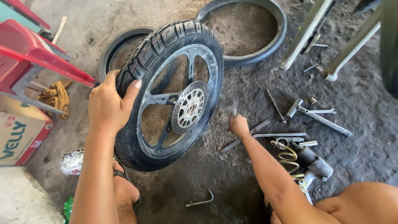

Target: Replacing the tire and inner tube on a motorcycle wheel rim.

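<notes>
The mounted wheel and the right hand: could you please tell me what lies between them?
In the head view, only bare, dirty floor separates the wheel from the right hand.

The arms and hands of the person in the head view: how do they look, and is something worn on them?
Both arms are bare up to the frame edge: no sleeves, gloves, watch or bracelet show. The left hand shows a short, light thumbnail and no ring. The right hand is seen from behind, slightly blurred, so its fingers cannot be checked for rings.
</notes>
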